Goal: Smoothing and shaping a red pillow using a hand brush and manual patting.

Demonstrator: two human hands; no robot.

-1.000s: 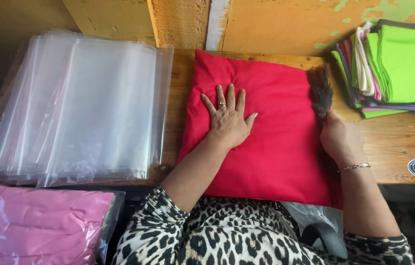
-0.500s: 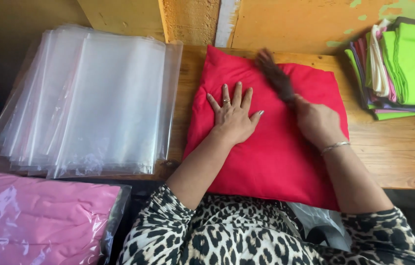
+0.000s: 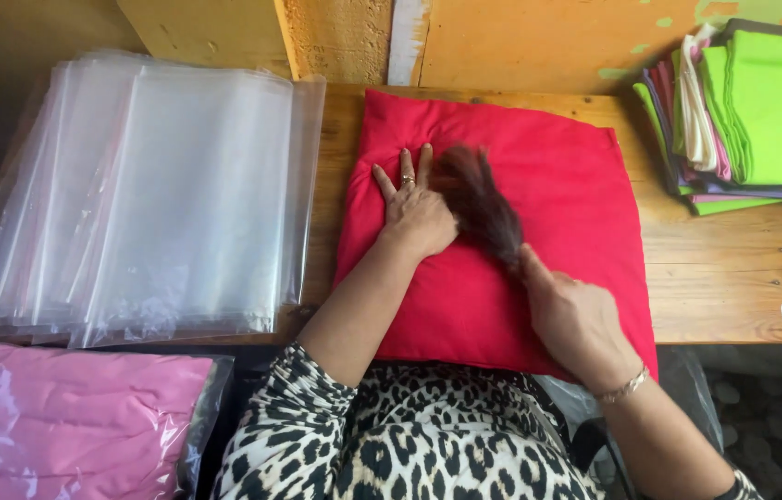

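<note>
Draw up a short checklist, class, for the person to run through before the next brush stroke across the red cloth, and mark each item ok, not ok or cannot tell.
1. Left hand pressed flat on the red cloth to pin it: ok.
2. Right hand closed on the dark brush: ok.
3. Brush bristles touching the cloth: cannot tell, they are blurred.
4. Cloth fully on the wooden table: not ok, its near edge hangs over the front.
5. Stack of clear plastic bags lying apart from the cloth: ok.
6. Pile of folded cloths apart from the brush: ok.
</note>
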